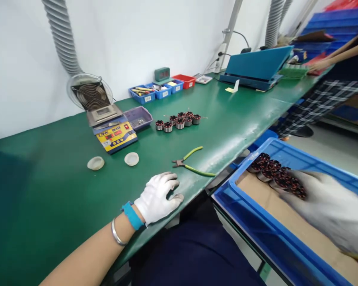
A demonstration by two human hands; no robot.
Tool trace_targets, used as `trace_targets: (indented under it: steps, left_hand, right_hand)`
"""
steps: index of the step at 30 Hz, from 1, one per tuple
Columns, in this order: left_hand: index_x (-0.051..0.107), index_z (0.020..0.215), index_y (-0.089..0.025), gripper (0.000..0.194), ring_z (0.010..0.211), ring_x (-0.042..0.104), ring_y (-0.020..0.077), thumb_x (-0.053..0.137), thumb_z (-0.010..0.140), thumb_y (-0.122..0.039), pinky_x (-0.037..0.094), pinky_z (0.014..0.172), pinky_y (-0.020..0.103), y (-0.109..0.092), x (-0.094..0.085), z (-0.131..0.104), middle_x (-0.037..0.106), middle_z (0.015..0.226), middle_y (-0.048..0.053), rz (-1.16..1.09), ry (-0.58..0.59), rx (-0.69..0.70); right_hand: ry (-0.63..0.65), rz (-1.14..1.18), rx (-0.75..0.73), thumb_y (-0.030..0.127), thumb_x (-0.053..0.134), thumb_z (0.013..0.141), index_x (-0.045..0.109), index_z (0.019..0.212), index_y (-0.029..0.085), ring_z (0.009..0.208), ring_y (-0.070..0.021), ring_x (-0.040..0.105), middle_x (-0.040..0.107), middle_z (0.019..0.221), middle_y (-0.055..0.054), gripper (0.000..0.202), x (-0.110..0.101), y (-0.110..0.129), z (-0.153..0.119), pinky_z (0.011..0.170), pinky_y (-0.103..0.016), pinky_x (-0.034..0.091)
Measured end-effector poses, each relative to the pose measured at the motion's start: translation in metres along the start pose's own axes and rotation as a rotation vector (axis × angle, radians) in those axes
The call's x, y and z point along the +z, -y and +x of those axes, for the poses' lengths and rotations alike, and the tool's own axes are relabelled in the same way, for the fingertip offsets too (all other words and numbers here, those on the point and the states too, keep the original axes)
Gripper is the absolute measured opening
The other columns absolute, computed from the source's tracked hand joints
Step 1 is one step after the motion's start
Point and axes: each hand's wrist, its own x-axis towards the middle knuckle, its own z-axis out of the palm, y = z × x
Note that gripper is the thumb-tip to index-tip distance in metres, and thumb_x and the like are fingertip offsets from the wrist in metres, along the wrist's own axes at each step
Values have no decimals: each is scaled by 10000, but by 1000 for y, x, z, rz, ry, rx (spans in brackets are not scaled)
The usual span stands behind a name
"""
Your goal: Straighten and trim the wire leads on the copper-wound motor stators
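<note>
My left hand (159, 198), in a white glove, rests on the green worktable near its front edge. Its fingers are slightly bent and apart, with nothing in them. Just beyond it lie green-handled pliers (193, 161), spread wide. Over a blue crate (241, 198) at the right, my gloved right hand (325, 202) is smeared by motion. It reaches to a cluster of copper-wound motor stators (268, 172) standing on cardboard in the crate; its fingertips are unclear, so I cannot tell whether it grips any. More stators (179, 123) stand in a group on the table.
A yellow-blue soldering station (116, 137) stands beside a purple tray (139, 118). Two small round lids (131, 159) lie in front. Blue bins (143, 95) line the wall. Further right are a teal case (256, 67) and another person's arm (343, 53).
</note>
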Motion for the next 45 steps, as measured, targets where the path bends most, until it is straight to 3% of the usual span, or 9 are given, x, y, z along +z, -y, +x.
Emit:
trace_targets:
  steps: [7, 11, 15, 24, 27, 31, 34, 40, 45]
  left_hand:
    - [686, 990, -182, 271, 1155, 609, 280, 648, 773, -339, 484, 1001, 458, -3, -2, 0, 681, 1201, 103, -18, 28, -42]
    - [676, 1002, -198, 259, 1167, 600, 280, 632, 776, -313, 491, 993, 471, -5, -1, 0, 677, 1210, 91, -15, 30, -75]
    - [675, 1001, -209, 247, 1184, 590, 298, 611, 791, -322, 497, 986, 494, -4, -1, 5, 669, 1225, 98, -25, 66, -81]
    - [678, 993, -214, 242, 1130, 613, 289, 613, 801, -346, 470, 1006, 485, -5, -5, 12, 684, 1170, 98, -388, -21, -328]
    - [623, 1081, -192, 367, 918, 677, 226, 568, 854, -475, 554, 785, 366, -7, -12, 20, 678, 1128, 104, -838, -221, -671]
    - [570, 1110, -198, 496, 572, 626, 165, 534, 836, -610, 457, 439, 264, -13, -19, 27, 684, 859, 46, -1463, -242, -941]
    - [599, 1050, -222, 422, 540, 602, 156, 597, 803, -563, 495, 445, 277, -13, -18, 19, 668, 782, 15, -1433, -330, -1002]
    - [507, 1273, -302, 617, 696, 641, 210, 719, 716, -465, 565, 553, 340, -12, -10, 5, 674, 918, 35, -1176, -480, -958]
    - [624, 977, -165, 491, 581, 596, 173, 482, 846, -616, 501, 486, 301, -31, -18, 22, 636, 761, 66, -1330, -551, -1149]
  right_hand:
    - [99, 153, -310, 416, 649, 783, 408, 1426, 215, 1251, -286, 499, 421, 1449, -117, 716, 28, 177, 145, 1041, -408, 451]
    - [141, 114, -265, 425, 586, 890, 441, 1382, 192, 1207, -256, 513, 441, 1411, -128, 564, 40, 228, 207, 995, -474, 463]
    - [204, 62, -175, 382, 565, 918, 553, 1240, 149, 1139, -222, 554, 544, 1276, -110, 398, 49, 248, 228, 959, -455, 489]
    - [305, 256, -176, 382, 550, 925, 576, 1185, 146, 1079, -201, 572, 560, 1238, -106, 352, 33, 220, 183, 916, -423, 506]
    - [298, 449, -412, 350, 585, 894, 634, 1072, 161, 1040, -168, 582, 571, 1217, -86, 264, 13, 221, 137, 908, -343, 493]
    - [314, 685, -838, 368, 737, 738, 691, 947, 221, 960, -143, 616, 608, 1193, -17, 260, -5, 243, 74, 818, -252, 488]
    - [271, 777, -983, 347, 766, 689, 701, 904, 220, 935, -174, 628, 652, 1105, -19, 258, -4, 258, 48, 802, -286, 486]
    - [112, 947, -800, 430, 830, 579, 651, 1034, 194, 1043, -212, 609, 638, 1127, -69, 543, 14, 254, 41, 920, -340, 488]
    - [243, 1058, -659, 397, 771, 618, 590, 1131, 174, 1077, -243, 593, 603, 1142, -107, 587, 15, 250, 39, 951, -410, 489]
